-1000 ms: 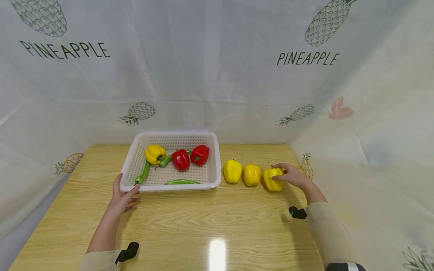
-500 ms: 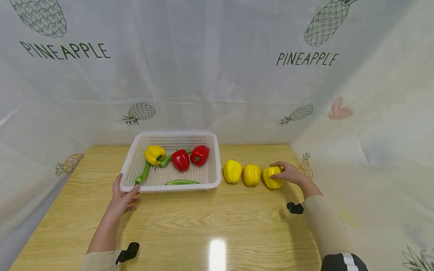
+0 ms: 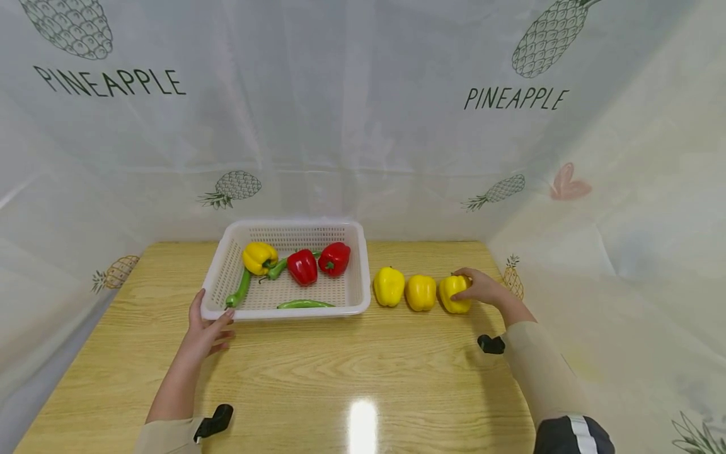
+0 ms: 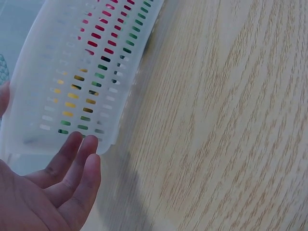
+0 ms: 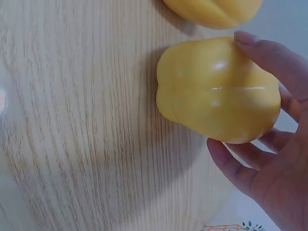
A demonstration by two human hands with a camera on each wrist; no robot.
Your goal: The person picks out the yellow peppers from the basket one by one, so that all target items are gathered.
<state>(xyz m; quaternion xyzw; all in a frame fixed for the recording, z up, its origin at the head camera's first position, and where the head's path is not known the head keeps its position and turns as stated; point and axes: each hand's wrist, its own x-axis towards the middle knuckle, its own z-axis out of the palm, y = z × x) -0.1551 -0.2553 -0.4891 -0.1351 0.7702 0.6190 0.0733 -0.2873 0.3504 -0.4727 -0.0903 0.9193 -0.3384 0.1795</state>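
Note:
My right hand (image 3: 481, 288) grips a yellow bell pepper (image 3: 454, 295) at the right end of a row on the table. In the right wrist view the thumb and fingers (image 5: 226, 161) lie on opposite sides of this pepper (image 5: 216, 89). Beside it stand a middle yellow bell pepper (image 3: 421, 293) and a left one (image 3: 389, 287). My left hand (image 3: 200, 334) is at the front left corner of a white plastic basket (image 3: 363, 271), its thumb at the rim. The left wrist view shows its other fingers (image 4: 86, 178) extended near the perforated wall (image 4: 82, 48).
Inside the basket lie a yellow bell pepper (image 3: 259, 259), two red bell peppers (image 3: 302, 268) and several green chili peppers (image 3: 305, 304). Wood-grain tabletop (image 3: 340, 366) stretches in front. A pineapple-print sheet (image 3: 363, 126) hangs behind the table and along its sides.
My right hand has shifted the rightmost yellow bell pepper slightly back and left, closer to the middle one. The left hand and the basket stay put.

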